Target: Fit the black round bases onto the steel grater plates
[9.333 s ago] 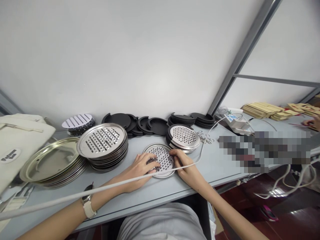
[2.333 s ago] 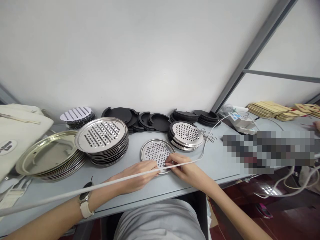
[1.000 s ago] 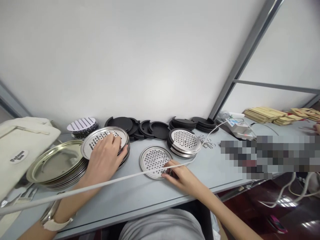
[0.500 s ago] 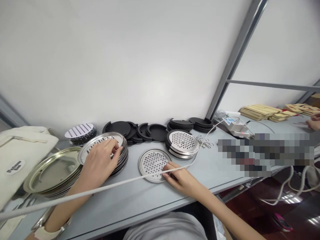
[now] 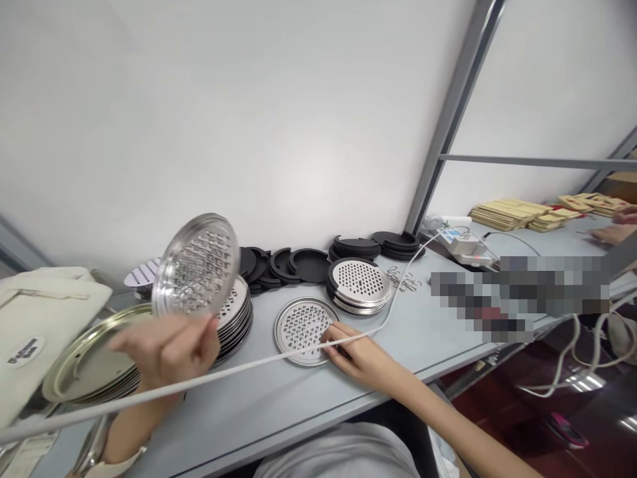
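My left hand (image 5: 172, 348) is closed on the lower edge of a round metal grater plate (image 5: 199, 269), which is tilted up in the air, blurred, its toothed face toward me. Behind and below it stands a stack of similar grater plates (image 5: 237, 325), partly hidden. My right hand (image 5: 355, 352) has its fingers curled at the right rim of another round grater plate (image 5: 303, 328) lying flat on the table; its fingertips are partly covered by a white cable (image 5: 279, 356). To the right sits a pile of grater plates on black rings (image 5: 361, 282).
Black round holders (image 5: 311, 265) line the wall. Larger golden-rimmed trays (image 5: 99, 352) and a cream cloth bag (image 5: 44, 332) lie at left. Small metal hooks (image 5: 403, 279) are near a white box (image 5: 458, 242). Another person's hand (image 5: 614, 234) shows at far right by wooden pieces (image 5: 512, 216).
My left hand has lifted the top grater plate off the stack and tipped it upright. My right hand has stayed at the plate on the table. The view has shifted slightly.
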A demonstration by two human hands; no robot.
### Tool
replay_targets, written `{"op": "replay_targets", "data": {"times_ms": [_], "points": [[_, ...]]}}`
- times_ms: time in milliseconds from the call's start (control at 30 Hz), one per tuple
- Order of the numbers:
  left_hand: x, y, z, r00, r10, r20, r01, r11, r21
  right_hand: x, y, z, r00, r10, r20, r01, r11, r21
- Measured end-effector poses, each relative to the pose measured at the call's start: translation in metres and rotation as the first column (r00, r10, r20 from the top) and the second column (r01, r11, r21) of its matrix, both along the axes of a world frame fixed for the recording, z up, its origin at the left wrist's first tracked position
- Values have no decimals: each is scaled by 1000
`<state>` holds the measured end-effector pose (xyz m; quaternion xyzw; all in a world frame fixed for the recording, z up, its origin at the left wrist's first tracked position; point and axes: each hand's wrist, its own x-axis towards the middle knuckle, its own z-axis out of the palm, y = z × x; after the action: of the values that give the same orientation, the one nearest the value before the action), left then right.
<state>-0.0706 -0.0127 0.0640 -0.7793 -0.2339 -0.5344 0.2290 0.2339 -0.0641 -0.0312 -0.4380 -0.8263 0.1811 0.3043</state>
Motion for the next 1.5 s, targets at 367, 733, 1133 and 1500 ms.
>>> {"op": "replay_targets", "data": {"times_ms": [367,733,1133,1500], "points": [[46,-10,-51,915,-332,231,401,821,-407,1,4,-8,927,-283,-244,294,956,6],[82,0,-85,916,118,383,320,360,-876,12,19,-18,736,-338,-586,140,924,-357],[77,26,-103,866,72,495,477,178,-861,9,21,-21,780,-238,-579,137,967,-214],[77,27,-107,786,133,603,599,72,-797,1,5,-6,928,-293,-228,325,938,117]]}}
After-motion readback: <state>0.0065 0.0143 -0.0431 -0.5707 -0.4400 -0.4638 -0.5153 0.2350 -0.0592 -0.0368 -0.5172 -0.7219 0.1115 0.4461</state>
